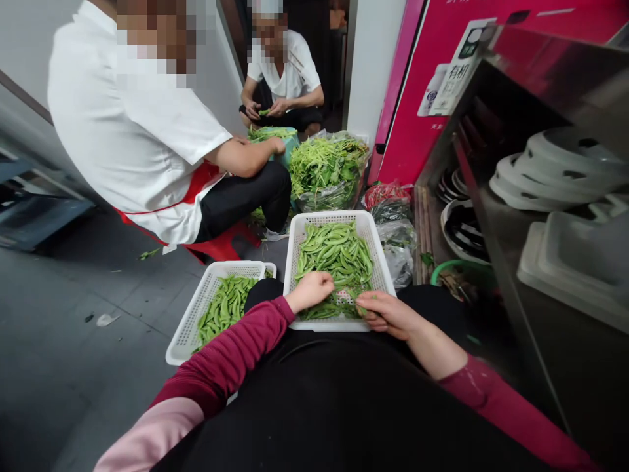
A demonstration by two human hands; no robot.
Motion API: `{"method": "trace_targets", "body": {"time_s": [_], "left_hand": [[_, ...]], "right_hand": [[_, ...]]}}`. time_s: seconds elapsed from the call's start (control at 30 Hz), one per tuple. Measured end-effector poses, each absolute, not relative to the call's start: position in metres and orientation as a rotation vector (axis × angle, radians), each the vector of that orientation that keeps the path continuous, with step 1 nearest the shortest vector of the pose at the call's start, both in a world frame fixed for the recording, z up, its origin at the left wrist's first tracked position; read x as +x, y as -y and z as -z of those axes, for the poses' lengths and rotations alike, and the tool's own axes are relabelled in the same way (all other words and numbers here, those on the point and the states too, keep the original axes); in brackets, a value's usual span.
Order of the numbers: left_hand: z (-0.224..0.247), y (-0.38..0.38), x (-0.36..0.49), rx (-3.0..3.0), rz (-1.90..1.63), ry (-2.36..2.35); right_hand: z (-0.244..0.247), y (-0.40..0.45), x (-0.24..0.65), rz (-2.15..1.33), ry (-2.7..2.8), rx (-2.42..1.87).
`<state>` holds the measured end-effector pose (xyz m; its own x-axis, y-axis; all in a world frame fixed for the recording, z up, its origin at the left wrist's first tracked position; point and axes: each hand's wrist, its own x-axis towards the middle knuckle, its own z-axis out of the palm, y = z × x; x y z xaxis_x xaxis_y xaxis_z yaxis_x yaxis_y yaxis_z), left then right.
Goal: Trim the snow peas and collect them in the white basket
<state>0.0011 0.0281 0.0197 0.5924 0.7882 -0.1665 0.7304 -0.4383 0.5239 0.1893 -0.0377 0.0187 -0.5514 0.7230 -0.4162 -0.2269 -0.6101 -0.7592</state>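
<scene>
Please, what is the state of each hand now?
Left hand: curled closed; cannot tell if holding anything.
Right hand: closed on a green piece.

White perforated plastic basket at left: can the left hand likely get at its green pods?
Probably yes: the left hand is close and the green pods lie uncovered, though the black-clad left knee partly intervenes.

Grey floor (130,354), on which a red stool (223,244) and a pale scrap (107,320) are seen left, bagged greens (328,167) far.
</scene>
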Motion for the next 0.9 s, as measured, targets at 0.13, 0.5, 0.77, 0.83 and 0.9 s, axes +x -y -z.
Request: {"method": "trace_targets", "body": {"time_s": [0.13,0.5,0.77,0.83,0.9], "left_hand": [[-0.021,-0.026,0.0,2.427,-0.136,-1.093],[-0.067,-0.035,0.024,2.364,0.164,-0.509],[-0.012,-0.021,0.023,1.788,-0.204,-0.803],[0.008,-0.019,0.019,2.054,-0.064,-0.836],[0.023,-0.02,0.014,2.347,0.042,-0.917]], "right_hand": [[-0.015,0.044,0.203,-2.192,0.784,-0.981],[-0.037,0.024,0.204,-1.263,2.021,-1.315],[-0.024,0.021,0.201,-0.545,1.329,-1.398],[-0.017,0.014,0.219,-0.574,0.963,-1.328],[-0.014,0.007,0.238,-0.628,0.746,-1.245]]}}
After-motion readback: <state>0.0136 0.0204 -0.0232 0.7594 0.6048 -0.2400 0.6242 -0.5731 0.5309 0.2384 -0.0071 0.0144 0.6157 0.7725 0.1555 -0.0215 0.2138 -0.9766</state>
